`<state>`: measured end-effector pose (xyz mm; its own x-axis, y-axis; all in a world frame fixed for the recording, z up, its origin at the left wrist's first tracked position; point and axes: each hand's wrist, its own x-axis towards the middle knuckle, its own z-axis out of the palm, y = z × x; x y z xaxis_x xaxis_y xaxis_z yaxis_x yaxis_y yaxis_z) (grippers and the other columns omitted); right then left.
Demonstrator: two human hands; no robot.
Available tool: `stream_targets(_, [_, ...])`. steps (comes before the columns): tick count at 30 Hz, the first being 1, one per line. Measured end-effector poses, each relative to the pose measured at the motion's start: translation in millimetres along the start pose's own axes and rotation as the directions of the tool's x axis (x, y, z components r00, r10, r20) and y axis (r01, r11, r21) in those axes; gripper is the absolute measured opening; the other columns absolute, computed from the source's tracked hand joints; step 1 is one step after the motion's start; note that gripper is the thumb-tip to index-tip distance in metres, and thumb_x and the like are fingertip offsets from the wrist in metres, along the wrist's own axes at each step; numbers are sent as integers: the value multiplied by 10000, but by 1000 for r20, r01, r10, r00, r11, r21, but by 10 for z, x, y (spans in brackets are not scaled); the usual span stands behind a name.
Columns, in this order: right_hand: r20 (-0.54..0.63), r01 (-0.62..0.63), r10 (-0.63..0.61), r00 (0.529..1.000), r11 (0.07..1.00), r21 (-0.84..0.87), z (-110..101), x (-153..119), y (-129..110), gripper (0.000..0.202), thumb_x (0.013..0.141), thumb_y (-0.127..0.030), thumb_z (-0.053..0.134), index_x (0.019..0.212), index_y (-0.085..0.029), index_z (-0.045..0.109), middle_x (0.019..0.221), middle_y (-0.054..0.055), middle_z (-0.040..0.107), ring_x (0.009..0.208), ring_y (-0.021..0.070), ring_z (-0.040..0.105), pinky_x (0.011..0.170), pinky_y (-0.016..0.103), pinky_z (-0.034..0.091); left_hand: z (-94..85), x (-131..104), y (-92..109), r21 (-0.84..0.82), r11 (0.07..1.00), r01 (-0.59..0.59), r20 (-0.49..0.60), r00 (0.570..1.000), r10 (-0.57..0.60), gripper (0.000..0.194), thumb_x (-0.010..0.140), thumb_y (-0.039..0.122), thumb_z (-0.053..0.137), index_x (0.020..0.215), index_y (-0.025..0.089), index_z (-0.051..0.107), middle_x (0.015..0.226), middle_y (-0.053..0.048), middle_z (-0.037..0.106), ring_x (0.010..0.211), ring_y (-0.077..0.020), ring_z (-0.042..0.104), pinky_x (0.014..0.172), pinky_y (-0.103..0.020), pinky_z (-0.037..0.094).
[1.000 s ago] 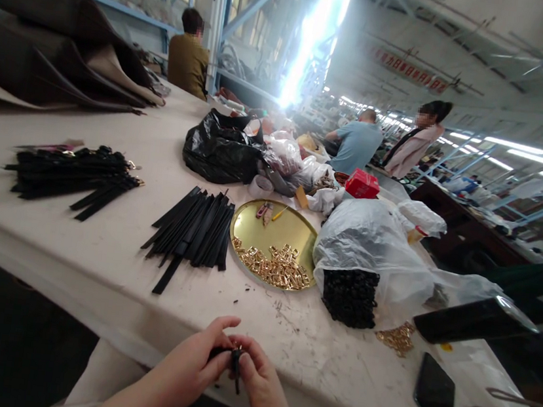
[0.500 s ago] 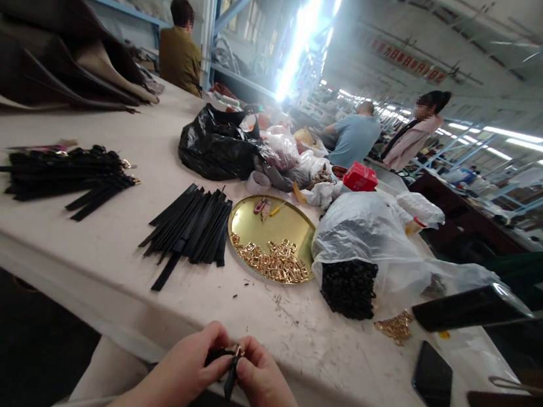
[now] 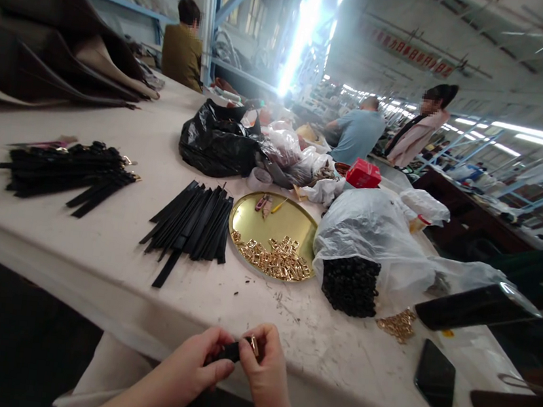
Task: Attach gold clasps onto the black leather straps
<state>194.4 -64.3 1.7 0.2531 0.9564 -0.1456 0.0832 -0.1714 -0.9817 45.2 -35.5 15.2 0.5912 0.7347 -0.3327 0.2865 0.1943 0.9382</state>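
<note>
Close to the table's front edge, my left hand (image 3: pixel 205 362) is closed round a black strap (image 3: pixel 228 353). A small gold buckle (image 3: pixel 252 344) sits at the strap's right end, pinched between the thumb and fingers of my right hand (image 3: pixel 263 361). Part of the strap is hidden behind my fingers. Beyond my hands lies a fan of loose black straps (image 3: pixel 192 223). Beside it stands a round gold tray (image 3: pixel 251 211) with many gold buckles (image 3: pixel 279 257) heaped along its near side.
More black straps with gold fittings (image 3: pixel 67 172) are piled at the left. On the right are a clear plastic bag (image 3: pixel 363 221) spilling small black pieces (image 3: pixel 350 286), gold bits (image 3: pixel 398 325) and a phone (image 3: pixel 435 381). A black bag (image 3: pixel 220 141) stands behind. Several people sit or stand farther off.
The strap has turned from hanging downward to lying sideways between my hands. My right hand has risen slightly, and the gold buckle now shows more clearly in its fingers.
</note>
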Motion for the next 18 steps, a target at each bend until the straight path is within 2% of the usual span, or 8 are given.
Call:
stream_targets(2, [124,-74,65,990,995,67,0,-13,-10,252,668,-281,633,868,-194,505,678,-42,507,575,108,456,563,244,368,1,1,-5,33,999,-7,-23,1000,7,224,691,244,502,900,165,490,712,22,544,602,-132,503,539,-228,408])
stream_targets(5, [289,-191,147,946,973,128,-3,-39,-39,202,677,-321,633,781,-181,531,601,-49,502,521,94,440,531,236,355,-7,-29,40,154,988,-20,-64,998,30,164,678,205,518,836,164,516,748,0,589,704,-157,535,636,-247,406])
stream_targets(8, [276,-210,160,948,964,165,5,-68,-69,221,659,-349,657,726,-181,531,554,-59,492,499,91,436,519,232,350,-40,-77,90,134,991,-4,-48,999,11,240,669,184,520,907,165,505,724,10,595,697,-161,548,643,-254,403])
stream_targets(13, [234,-201,151,960,958,203,37,-109,-62,211,667,-345,648,726,-183,527,556,-54,504,529,106,469,552,244,371,-127,-133,113,-32,999,10,77,997,-7,331,692,150,460,1022,181,461,726,25,599,690,-145,568,626,-239,413])
stream_targets(15, [236,-186,147,961,970,155,39,-120,-32,196,669,-338,640,712,-184,528,550,-53,497,524,109,459,551,250,365,-144,-138,105,-20,999,47,66,997,-46,341,681,153,468,1021,177,453,657,43,571,633,-146,569,580,-233,404])
stream_targets(18, [237,-89,90,967,996,-15,10,-131,-7,102,680,-266,619,688,-190,552,574,-40,502,561,123,452,565,257,353,-130,-134,76,33,997,67,30,997,-68,345,664,155,472,1008,182,460,632,49,570,619,-154,577,574,-237,398])
